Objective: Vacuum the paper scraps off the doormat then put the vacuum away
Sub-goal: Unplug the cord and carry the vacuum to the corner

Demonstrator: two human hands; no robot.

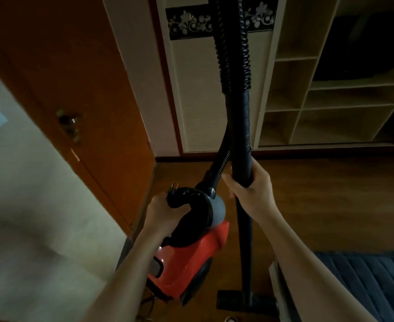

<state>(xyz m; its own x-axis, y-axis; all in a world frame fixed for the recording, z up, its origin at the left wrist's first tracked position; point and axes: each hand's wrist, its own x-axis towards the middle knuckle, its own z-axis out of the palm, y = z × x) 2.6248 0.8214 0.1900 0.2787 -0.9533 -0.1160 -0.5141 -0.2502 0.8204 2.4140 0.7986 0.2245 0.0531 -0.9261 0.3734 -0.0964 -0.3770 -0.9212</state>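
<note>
Two hands: both are closed on the machine as I watch from the head camera in a dim room.
Left hand (162, 209): wrapped around the black carry handle (184, 198) on top of the vacuum (191, 254), with the plug's prongs sticking up just beside the knuckles.
Right hand (249, 191): gripping the black wand (243, 163), which stands nearly upright.
Vacuum: a red canister body with a grey collar and black top, tilted, beside the orange door (75, 89); I cannot tell whether it rests on the wooden floor (330, 194) or hangs from the handle.
Hose (234, 49): ribbed and black, rising out of the top of the picture, its upper loop cut off.
Floor head (244, 303): a dark bar at the wand's foot, partly behind my right forearm.
Hard to make out: the cord under the canister is only a thin dark curl; the canister's rear is hidden by my left arm.
Surroundings: open shelves (330, 101) at right, a blue quilted bed (365, 282) at lower right.
</note>
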